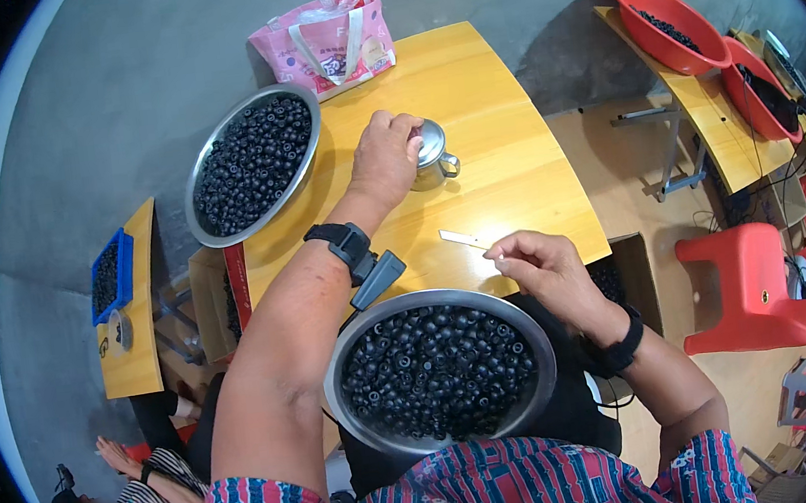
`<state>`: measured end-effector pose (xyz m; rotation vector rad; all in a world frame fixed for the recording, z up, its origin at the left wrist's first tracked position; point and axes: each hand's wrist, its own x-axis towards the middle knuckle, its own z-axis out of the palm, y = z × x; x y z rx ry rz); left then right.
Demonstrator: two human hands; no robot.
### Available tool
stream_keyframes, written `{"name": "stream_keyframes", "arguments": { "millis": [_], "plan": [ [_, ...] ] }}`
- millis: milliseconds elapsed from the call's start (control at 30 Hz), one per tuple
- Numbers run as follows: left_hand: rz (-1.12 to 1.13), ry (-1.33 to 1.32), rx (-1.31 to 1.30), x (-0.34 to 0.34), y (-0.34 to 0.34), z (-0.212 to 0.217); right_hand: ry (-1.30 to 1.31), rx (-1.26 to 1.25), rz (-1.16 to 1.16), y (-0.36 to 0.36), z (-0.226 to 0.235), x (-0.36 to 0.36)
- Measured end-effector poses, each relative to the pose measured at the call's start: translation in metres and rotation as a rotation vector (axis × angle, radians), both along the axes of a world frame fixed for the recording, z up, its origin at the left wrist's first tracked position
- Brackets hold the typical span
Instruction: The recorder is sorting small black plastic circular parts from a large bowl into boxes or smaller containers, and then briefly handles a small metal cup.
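A small lidded steel cup [432, 155] is gripped by the left hand [383, 155]; a thin white pick [464, 238] is pinched in the right hand [542, 266] fingers (both steel bowls [355, 355] remain full of dark beads).

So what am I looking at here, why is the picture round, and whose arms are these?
It is one view from a wide camera on a person's head, looking down, so edges bend. The arms rising from below are the wearer's own. The left hand rests on a small lidded metal cup on the yellow table. The right hand pinches a thin pale stick. A steel bowl of small dark round pieces sits close to the body, with another bowl farther off. Another person sits at lower left.
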<state>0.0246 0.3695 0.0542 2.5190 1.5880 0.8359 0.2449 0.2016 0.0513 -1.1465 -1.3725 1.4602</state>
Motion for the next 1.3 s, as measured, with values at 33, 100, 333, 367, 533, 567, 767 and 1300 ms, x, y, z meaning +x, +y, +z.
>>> {"name": "stream_keyframes", "arguments": {
  "millis": [33,100,333,367,533,567,767,1300],
  "plan": [
    [-0.011,-0.022,-0.021,-0.006,-0.002,0.001,-0.045,0.061,0.007,0.007,-0.001,-0.004],
    [-0.018,-0.054,-0.04,-0.017,-0.008,0.006,-0.099,0.124,0.019,0.022,-0.002,-0.012],
    [-0.011,-0.387,-0.104,-0.065,-0.071,0.039,-0.49,0.425,0.209,0.094,-0.031,-0.036],
    [-0.028,-0.412,-0.128,-0.073,-0.088,0.043,-0.491,0.435,0.214,0.104,-0.032,-0.041],
    [0.112,-0.442,-0.27,-0.111,-0.172,0.044,-0.52,0.391,0.209,0.141,-0.034,-0.051],
    [0.161,-0.462,-0.312,-0.117,-0.188,0.041,-0.511,0.384,0.169,0.15,-0.039,-0.048],
    [0.391,-0.598,-0.414,-0.151,-0.274,-0.011,-0.537,0.249,0.015,0.168,-0.05,-0.042],
    [0.267,-0.441,-0.277,-0.119,-0.356,0.011,-0.489,0.424,-0.092,-0.022,0.021,0.011]
  ]
}}
